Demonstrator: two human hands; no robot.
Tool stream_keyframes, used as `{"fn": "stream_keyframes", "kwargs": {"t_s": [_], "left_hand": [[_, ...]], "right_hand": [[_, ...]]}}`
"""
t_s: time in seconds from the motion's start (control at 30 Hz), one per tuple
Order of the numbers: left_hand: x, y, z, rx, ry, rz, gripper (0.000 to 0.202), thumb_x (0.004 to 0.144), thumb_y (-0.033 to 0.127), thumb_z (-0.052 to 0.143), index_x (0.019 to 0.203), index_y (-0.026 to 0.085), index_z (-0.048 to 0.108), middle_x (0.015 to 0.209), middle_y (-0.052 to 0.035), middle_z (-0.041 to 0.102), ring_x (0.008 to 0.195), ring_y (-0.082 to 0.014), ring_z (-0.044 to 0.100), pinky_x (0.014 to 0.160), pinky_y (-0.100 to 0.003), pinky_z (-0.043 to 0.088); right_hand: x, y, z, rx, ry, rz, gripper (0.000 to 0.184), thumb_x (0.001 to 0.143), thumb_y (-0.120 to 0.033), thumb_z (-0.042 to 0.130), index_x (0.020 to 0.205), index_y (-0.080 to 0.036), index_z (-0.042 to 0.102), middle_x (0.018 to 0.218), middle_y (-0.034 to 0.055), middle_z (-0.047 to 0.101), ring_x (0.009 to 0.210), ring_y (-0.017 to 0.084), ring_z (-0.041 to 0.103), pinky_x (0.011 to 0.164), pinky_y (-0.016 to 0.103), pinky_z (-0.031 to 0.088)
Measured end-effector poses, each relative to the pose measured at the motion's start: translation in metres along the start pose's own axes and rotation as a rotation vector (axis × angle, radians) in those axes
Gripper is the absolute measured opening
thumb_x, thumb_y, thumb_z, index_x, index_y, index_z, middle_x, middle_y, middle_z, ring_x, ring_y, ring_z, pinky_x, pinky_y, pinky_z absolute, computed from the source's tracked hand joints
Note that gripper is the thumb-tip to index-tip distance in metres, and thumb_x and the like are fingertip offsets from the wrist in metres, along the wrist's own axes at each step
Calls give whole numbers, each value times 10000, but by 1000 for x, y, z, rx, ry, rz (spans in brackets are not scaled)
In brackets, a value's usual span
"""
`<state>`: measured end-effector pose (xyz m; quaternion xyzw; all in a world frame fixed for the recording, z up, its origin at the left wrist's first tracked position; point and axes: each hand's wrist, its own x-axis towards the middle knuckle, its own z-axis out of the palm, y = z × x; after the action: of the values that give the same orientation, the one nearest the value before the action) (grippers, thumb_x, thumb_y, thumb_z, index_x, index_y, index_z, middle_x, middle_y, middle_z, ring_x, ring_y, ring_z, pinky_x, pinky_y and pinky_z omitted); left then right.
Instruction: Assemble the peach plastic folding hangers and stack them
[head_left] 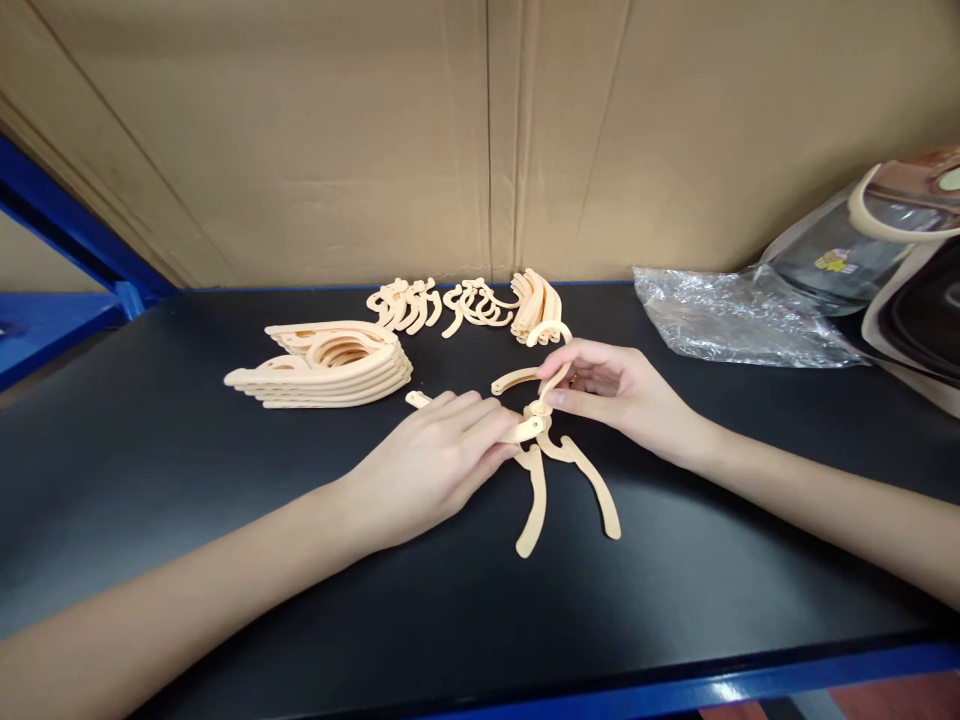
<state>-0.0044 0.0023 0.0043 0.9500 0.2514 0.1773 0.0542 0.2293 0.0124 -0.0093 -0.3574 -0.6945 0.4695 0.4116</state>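
Pinching the hook (552, 326) of a peach-coloured hanger (538, 408) with your right hand (619, 392), you close your left hand (442, 450) around a strip (529, 430) beside its joint, over a black tabletop (420, 630). A neat stack (330, 375) stands behind your left arm. At right, a clear container (814, 255) bears a yellow-and-purple label (834, 261), its lettering too small to read.

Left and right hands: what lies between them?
In the head view, part of a peach folding hanger lies between the left hand and right hand.
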Motion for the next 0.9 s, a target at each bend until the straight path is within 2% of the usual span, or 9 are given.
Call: {"fn": "stream_keyframes", "kwargs": {"t_s": [0.13, 0.33, 0.57, 0.77, 0.9], "left_hand": [[-1, -6, 5, 16, 61, 0, 225, 1018, 271, 373, 957, 176, 568, 798, -9, 625, 686, -142, 567, 621, -248, 381], [-5, -5, 9, -36, 1, -75, 257, 1019, 314, 375, 972, 187, 593, 816, 1, 665, 668, -122, 609, 552, -218, 378], [-1, -2, 5, -3, 5, -49, 251, 1018, 291, 386, 970, 171, 601, 825, -9, 676, 683, -127, 629, 586, -217, 420], [-2, -1, 4, 118, 100, 37, 243, 1014, 300, 415, 1008, 159, 613, 805, -17, 677, 680, -142, 632, 585, -234, 414], [-2, -2, 5, 185, 108, 64, 292, 1025, 322, 387, 1052, 166, 633, 784, -21, 675, 684, -141, 634, 581, -240, 404]], "right_hand": [[2, 2, -2, 167, -29, 71, 212, 811, -239, 737, 1007, -217, 661, 878, -15, 684, 783, 121, 654, 758, 282, 523], [5, 2, -7, 288, -67, 142, 185, 806, -214, 736, 969, -216, 648, 850, -20, 662, 776, 109, 645, 723, 247, 519], [6, 1, -9, 253, -143, 180, 228, 782, -242, 761, 985, -205, 665, 910, 7, 696, 795, 130, 663, 765, 291, 543], [7, 0, -11, 166, -205, 212, 171, 788, -282, 760, 940, -210, 731, 850, -2, 732, 773, 136, 691, 787, 303, 546], [8, -3, -12, 111, -210, 218, 157, 786, -308, 760, 905, -208, 738, 850, -1, 739, 780, 146, 693, 797, 312, 539]]}}
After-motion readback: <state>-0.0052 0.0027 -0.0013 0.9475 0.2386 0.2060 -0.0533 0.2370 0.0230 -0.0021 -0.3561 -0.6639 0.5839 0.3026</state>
